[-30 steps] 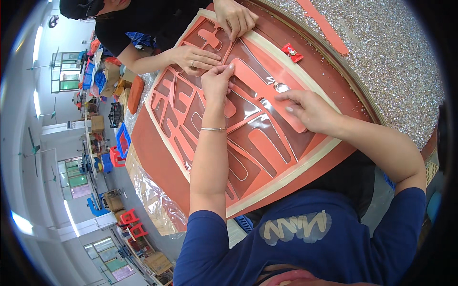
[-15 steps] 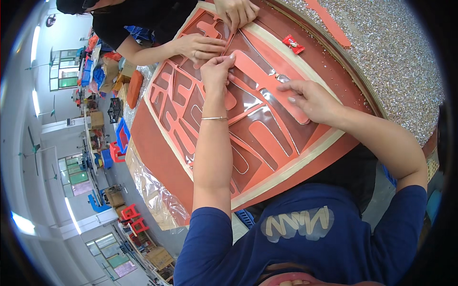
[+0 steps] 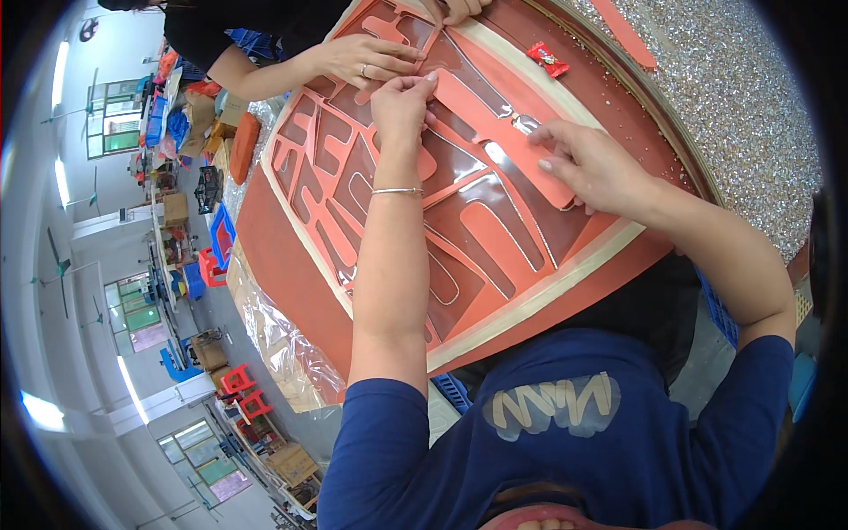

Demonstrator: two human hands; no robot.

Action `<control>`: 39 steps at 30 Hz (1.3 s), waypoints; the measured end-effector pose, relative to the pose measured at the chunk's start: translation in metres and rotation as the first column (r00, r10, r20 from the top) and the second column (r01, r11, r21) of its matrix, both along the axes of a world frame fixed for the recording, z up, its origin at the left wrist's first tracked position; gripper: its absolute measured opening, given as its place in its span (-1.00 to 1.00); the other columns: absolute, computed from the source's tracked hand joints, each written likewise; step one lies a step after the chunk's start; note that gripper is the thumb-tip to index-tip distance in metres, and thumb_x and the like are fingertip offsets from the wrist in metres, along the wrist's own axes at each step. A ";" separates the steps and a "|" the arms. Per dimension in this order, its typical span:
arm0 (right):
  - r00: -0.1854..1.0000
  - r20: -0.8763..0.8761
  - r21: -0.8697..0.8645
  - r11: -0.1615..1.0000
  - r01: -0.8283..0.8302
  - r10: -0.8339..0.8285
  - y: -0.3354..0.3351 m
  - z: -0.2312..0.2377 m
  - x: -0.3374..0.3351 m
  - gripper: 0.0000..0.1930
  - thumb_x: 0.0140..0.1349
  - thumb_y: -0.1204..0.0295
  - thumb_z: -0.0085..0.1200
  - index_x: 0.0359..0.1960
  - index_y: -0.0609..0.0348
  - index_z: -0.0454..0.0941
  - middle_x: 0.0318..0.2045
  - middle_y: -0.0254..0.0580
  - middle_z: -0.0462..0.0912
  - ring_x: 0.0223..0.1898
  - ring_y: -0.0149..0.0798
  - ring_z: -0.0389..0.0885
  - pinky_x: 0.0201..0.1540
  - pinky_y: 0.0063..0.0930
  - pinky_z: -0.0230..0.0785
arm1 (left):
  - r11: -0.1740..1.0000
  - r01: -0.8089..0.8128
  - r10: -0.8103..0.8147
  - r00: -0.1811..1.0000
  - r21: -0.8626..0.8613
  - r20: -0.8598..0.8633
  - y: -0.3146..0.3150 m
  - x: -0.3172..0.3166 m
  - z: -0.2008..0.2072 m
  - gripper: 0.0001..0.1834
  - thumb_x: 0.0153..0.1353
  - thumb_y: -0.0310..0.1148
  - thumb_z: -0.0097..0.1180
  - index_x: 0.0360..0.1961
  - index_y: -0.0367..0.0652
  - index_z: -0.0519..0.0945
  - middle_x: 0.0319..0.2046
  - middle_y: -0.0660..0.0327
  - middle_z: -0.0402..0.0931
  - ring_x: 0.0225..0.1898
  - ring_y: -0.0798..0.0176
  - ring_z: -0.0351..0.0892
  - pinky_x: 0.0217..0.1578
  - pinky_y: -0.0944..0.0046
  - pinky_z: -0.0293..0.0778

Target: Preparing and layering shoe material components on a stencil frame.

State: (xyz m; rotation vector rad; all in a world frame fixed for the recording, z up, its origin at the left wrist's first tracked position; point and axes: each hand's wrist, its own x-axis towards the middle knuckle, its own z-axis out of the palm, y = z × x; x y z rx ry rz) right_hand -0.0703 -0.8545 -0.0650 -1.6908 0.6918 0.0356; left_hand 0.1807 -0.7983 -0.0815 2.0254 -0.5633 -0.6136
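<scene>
A large coral-coloured sheet with cut-out shapes [image 3: 496, 238] lies on a dark reddish, glossy backing, framed by pale tape. My left hand [image 3: 404, 110] is closed in a pinch at the upper end of a long coral piece [image 3: 512, 150]; the exact contact is partly hidden by the fingers. Over the lower right end of that piece hovers my right hand [image 3: 596, 168], thumb and fingers apart, with nothing visible in it. Small metallic, shiny spots show along the piece's edge near the right fingers.
Opposite me, a co-worker's hand [image 3: 375, 60] rests on the sheet, close to my left hand. A small red wrapped packet [image 3: 548, 59] lies beyond the tape [image 3: 530, 71]. A glittery surface [image 3: 733, 106] with a loose coral strip [image 3: 623, 34] is at right. Clear plastic [image 3: 274, 331] lies at left.
The view has shifted slightly. My right hand has moved a little along the long piece, and the co-worker's farther hand has gone up toward the top edge. My left hand keeps its pinch.
</scene>
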 end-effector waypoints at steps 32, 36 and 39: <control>0.983 -0.032 -0.391 0.903 -0.177 0.180 -0.008 -0.011 0.001 -0.91 0.19 0.60 -0.04 -0.33 0.40 0.46 -0.41 0.17 0.59 -0.28 0.12 0.58 -0.24 -0.12 0.40 | 0.996 -0.061 0.059 0.998 -0.060 -0.022 0.005 0.001 -0.010 -0.71 0.04 -0.29 0.35 -0.36 -0.32 0.62 -0.57 0.28 0.56 -0.74 0.51 0.39 -0.76 0.55 0.21; 0.983 -0.013 -0.366 0.914 -0.173 0.181 -0.008 -0.007 -0.001 -0.91 0.19 0.59 -0.03 -0.34 0.40 0.46 -0.41 0.17 0.59 -0.27 0.11 0.58 -0.23 -0.12 0.39 | 0.996 -0.057 0.056 0.998 -0.064 -0.030 0.004 0.001 -0.009 -0.70 0.04 -0.28 0.35 -0.35 -0.32 0.62 -0.57 0.28 0.56 -0.74 0.51 0.40 -0.76 0.55 0.22; 0.976 -0.180 -0.171 0.973 -0.156 0.125 -0.008 -0.009 0.001 -0.91 0.18 0.58 -0.01 -0.34 0.39 0.47 -0.41 0.17 0.59 -0.32 0.10 0.59 -0.27 -0.12 0.40 | 0.996 -0.063 0.062 0.998 -0.058 -0.025 0.004 -0.001 -0.009 -0.70 0.04 -0.28 0.34 -0.35 -0.32 0.62 -0.57 0.28 0.56 -0.73 0.51 0.41 -0.75 0.54 0.23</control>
